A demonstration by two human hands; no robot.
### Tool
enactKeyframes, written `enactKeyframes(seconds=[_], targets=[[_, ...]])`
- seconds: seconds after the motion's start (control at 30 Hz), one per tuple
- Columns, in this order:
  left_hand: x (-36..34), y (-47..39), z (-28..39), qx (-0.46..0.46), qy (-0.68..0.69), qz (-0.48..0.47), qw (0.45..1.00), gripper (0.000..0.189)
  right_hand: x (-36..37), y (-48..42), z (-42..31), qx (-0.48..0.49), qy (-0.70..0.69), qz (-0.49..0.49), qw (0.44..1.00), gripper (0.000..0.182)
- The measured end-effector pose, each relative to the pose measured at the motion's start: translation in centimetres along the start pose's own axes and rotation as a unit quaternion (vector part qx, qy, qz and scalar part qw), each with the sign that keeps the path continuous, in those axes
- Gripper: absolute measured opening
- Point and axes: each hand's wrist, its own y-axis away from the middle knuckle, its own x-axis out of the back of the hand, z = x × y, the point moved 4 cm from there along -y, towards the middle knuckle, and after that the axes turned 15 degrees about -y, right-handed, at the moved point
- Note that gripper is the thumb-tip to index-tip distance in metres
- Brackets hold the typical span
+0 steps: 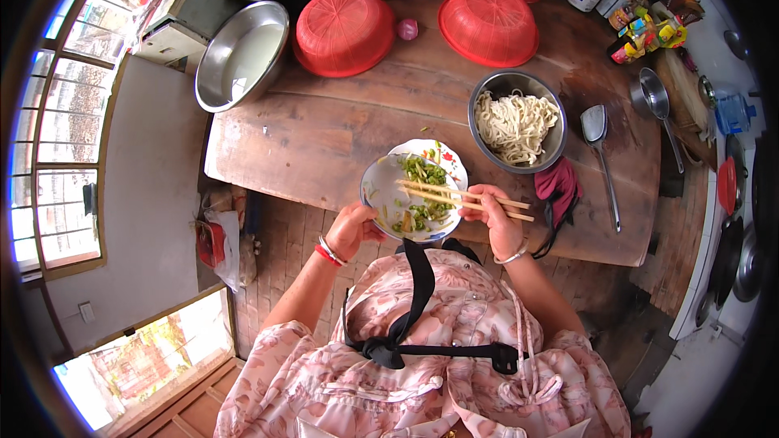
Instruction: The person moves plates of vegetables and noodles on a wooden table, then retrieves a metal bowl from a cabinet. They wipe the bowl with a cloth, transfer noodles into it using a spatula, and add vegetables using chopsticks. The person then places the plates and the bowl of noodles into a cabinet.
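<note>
My left hand [353, 230] grips the left rim of a white bowl [382, 185] with a blue edge, held over the table's front edge. Chopped green vegetables [429, 179] lie along the bowl's right side and bottom. Between the fingers of my right hand [496, 222] is a pair of wooden chopsticks [462, 194], their tips over the inside of the bowl. Partly hidden behind the bowl is a white floral plate [451, 161] with a few green bits on it. A steel bowl [561, 115] of pale noodles [516, 125] stands beyond my right hand.
On the wooden table [328, 140], a dark red cloth [557, 185] and a metal spatula [596, 134] lie to the right. Farther back are two upturned red baskets [344, 30], a pink-purple onion [407, 29] and a steel basin [207, 73] of cloudy liquid. Bottles and jars [645, 36] crowd the back right.
</note>
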Motion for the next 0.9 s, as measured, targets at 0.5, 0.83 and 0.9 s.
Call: enactKeyframes(seconds=[0.5,0.83,0.9], targets=[[-0.1,-0.2,-0.3,-0.008,0.020,0.023,0.999,0.026,1.4,1.1,-1.6,-0.018,0.009,0.019,1.000,0.027],[-0.1,-0.5,-0.5,-0.014,0.029,0.043,0.999,0.026,1.0,1.5,-3.3,-0.093,-0.033,-0.065,0.993,0.030],[-0.2,-0.4,-0.3,-0.021,0.038,0.056,0.997,0.026,1.9,1.3,-2.7,-0.138,-0.028,-0.050,0.989,0.030]])
